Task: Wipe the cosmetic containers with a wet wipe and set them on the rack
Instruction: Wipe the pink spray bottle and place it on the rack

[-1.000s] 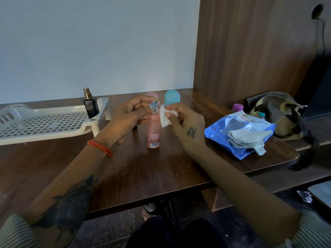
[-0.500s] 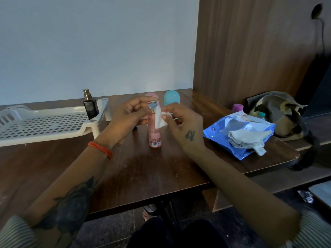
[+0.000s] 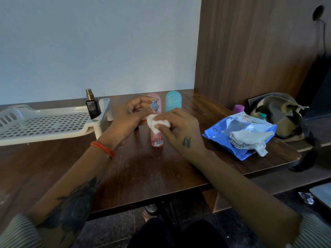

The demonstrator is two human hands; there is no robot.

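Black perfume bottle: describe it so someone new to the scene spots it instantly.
Find the white perforated rack on the left of the wooden table. The black perfume bottle stands upright at the rack's right end, by its corner post. It is the only dark, square container, with a bare metallic sprayer on top, unlike the pink spray bottle being wiped.

Pink spray bottle [image 3: 157,138] upright on counter [image 3: 143,169], centre of view. Left hand [image 3: 128,115] pinches its silver nozzle [image 3: 154,106] from 9 o'clock. Right hand [image 3: 180,127] presses bunched white wet wipe [image 3: 157,123] against bottle's upper body from 3 o'clock. White rack [image 3: 44,124] at 9 o'clock carries dark perfume bottle [image 3: 91,106]. Blue wipes pack [image 3: 240,135] at 3 o'clock. Pink capsule case [image 3: 158,100], teal capsule case [image 3: 173,101] at 12 o'clock behind bottle.
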